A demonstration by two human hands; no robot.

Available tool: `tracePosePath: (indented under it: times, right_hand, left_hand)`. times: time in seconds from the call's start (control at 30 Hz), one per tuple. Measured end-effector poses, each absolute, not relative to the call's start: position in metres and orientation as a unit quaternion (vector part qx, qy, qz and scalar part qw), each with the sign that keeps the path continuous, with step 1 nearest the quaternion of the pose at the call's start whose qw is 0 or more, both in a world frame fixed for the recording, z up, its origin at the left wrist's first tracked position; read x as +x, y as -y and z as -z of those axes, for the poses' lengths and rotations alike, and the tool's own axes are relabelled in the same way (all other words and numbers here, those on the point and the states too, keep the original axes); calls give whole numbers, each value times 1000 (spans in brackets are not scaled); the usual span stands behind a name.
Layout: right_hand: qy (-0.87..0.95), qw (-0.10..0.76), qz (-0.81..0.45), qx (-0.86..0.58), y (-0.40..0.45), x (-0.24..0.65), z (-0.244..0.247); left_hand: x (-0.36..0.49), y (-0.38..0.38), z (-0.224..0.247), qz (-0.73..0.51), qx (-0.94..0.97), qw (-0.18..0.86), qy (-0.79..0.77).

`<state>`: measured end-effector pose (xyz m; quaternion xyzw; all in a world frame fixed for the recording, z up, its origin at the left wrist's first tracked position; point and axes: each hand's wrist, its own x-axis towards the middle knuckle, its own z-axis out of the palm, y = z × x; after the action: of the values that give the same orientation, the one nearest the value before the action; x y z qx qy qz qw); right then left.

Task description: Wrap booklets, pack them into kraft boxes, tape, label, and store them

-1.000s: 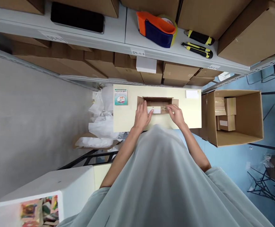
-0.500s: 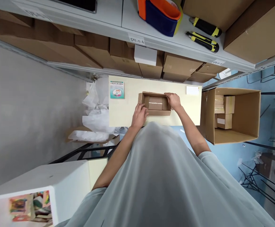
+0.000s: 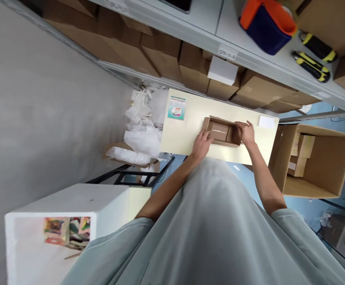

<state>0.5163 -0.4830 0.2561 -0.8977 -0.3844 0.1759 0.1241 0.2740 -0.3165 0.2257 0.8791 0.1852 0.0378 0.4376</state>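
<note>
Small cardboard carton – walls up, top open

L to R: white foam box w/ colourful packs inside, then white packing sheets in a heap, then green-and-white booklet on the cream tabletop. L hand next, fingers loosely curled at carton's near-left corner; can't tell if gripping or just resting. Carton sits on tabletop betw. the hands, approx. mid-table. Done, by the look of it: all 4 sides standing, floor formed – pale line runs across it. Not done: top unclosed, & no goods visible inside. R hand pinched narrow on the R-end wall, nr the far corner. Beyond it: white slip on tabletop, orange-and-navy tape dispenser on shelf above, large carton holding small boxes.
</note>
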Motion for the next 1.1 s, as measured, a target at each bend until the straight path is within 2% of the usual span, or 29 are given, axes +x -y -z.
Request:
tracePosePath:
  times: [0.1,0.17,0.23,0.33,0.43,0.57,0.63,0.73,0.83,0.97,1.1]
  right_hand:
    - [379,119,-124,-909,469,503,-270]
    - [377,149,-93,-909,448,478,-285]
    - [376,204,-100,-898,416,438,-297]
    - [374,329,-197,-844,349,365,-288]
    - [313,414,-300,-800,277,313,-232]
    - [143,396,-279,-863,219,307,-128]
    - [69,397,-258,-878,210,316,-94]
    - [24,385,-246,-889,205,322,-77]
    - [17,349,-216,-911,199,320,-83]
    - [-10,355,-205,-912,190,323,-97]
    - [-60,423,-263,-865,187,331,-111]
  left_hand:
    - [261,301,-239,-54,871,458,-166]
    - [246,273,-243,-77,858,469,-197]
    - [227,230,-238,-105,837,462,-275]
    - [196,151,-204,-133,782,444,-417]
    - [180,84,-147,-113,707,451,-533]
    - [180,41,-79,-15,568,513,-643]
    - [183,36,-64,-20,534,518,-668]
    - [188,39,-70,-119,559,484,-663]
    - [198,56,-100,-197,621,472,-594]
    - [225,91,-135,-184,723,469,-473]
    - [249,117,-139,-149,765,472,-413]
